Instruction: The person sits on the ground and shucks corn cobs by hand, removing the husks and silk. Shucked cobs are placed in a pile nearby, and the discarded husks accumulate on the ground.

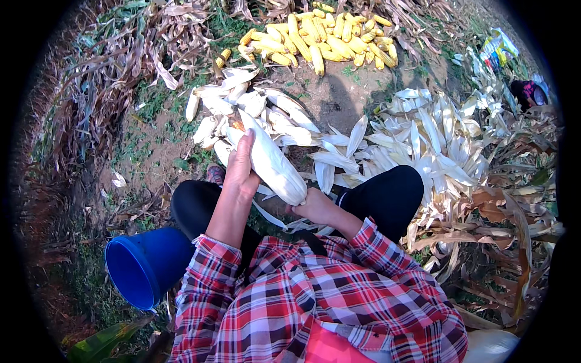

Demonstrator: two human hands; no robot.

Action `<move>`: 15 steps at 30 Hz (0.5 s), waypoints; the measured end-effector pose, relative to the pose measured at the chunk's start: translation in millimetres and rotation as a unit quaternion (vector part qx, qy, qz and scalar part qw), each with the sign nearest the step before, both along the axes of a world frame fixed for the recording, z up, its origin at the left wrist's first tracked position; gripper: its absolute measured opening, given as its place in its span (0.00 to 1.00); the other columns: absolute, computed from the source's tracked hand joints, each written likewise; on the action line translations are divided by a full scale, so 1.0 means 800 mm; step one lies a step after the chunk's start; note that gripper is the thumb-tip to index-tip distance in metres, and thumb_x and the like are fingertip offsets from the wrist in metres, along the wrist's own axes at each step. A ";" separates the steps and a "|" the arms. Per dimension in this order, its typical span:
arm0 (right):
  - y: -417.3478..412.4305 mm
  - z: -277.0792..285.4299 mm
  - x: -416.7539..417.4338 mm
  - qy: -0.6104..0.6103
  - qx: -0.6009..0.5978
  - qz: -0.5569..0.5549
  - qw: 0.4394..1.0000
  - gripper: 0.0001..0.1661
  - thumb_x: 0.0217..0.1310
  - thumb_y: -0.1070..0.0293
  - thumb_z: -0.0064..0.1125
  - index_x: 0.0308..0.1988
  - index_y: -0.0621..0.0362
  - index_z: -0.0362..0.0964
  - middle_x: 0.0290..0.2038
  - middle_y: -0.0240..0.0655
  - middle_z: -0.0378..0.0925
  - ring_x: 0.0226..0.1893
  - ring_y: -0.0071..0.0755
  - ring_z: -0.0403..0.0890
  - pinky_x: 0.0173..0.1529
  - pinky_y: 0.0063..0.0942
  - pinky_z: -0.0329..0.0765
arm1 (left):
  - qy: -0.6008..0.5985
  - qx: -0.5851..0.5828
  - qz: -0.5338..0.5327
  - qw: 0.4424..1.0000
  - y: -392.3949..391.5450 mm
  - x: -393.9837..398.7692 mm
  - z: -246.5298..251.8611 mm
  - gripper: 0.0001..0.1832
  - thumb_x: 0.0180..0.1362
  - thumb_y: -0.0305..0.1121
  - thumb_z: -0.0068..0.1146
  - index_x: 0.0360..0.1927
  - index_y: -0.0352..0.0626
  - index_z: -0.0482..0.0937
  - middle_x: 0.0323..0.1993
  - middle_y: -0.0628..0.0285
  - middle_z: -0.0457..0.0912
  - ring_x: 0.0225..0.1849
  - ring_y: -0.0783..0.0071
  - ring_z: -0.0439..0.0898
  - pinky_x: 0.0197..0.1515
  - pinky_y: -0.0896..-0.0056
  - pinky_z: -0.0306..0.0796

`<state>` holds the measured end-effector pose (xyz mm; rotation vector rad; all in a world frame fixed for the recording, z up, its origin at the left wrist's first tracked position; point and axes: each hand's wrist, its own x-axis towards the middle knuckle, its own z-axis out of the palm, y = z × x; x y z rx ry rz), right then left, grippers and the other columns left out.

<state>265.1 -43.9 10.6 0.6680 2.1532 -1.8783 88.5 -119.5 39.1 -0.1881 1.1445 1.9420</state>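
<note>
An ear of corn in its pale husk [277, 165] lies slantwise between my hands, its far tip parted so that some orange-yellow kernels show. My left hand [243, 165] grips it near that tip, the thumb lying along the husk. At the near, butt end my right hand [313, 206] is closed around the base; its fingertips are partly hidden. Just beyond my hands several unhusked ears [268, 109] lie in a loose heap on the soil. Farther off, bare yellow corn cobs [317, 38] are piled together.
Stripped husks [422, 136] are heaped on the right. A blue plastic bucket [154, 263] lies tipped beside my left knee. Dry corn stalks and leaves [172, 41] cover the far left. At the far right are a colourful plastic bag [499, 50] and a dark pink-patterned item [526, 93].
</note>
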 end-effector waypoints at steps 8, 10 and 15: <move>-0.015 -0.021 0.016 0.048 0.178 0.095 0.978 0.16 0.46 0.64 0.56 0.24 0.69 0.76 0.21 0.54 0.74 0.24 0.58 0.78 0.32 0.44 0.75 | -0.196 0.019 -0.110 0.974 -0.006 0.001 -0.122 0.18 0.62 0.46 0.48 0.42 0.40 0.75 0.32 0.54 0.79 0.34 0.60 0.79 0.41 0.56 0.76; -0.009 0.015 0.008 0.021 0.232 0.180 0.956 0.17 0.46 0.63 0.56 0.21 0.70 0.75 0.21 0.55 0.75 0.24 0.58 0.78 0.32 0.45 0.75 | -0.232 0.074 -0.119 0.962 -0.017 -0.002 -0.144 0.20 0.64 0.47 0.43 0.41 0.40 0.75 0.32 0.53 0.79 0.34 0.59 0.80 0.40 0.55 0.77; 0.008 -0.006 0.004 0.030 0.123 0.075 0.989 0.19 0.51 0.61 0.58 0.33 0.69 0.76 0.25 0.57 0.76 0.27 0.59 0.78 0.36 0.42 0.75 | -0.213 0.055 -0.015 0.975 -0.014 0.005 -0.083 0.27 0.66 0.51 0.36 0.57 0.41 0.69 0.52 0.53 0.76 0.54 0.55 0.74 0.59 0.50 0.65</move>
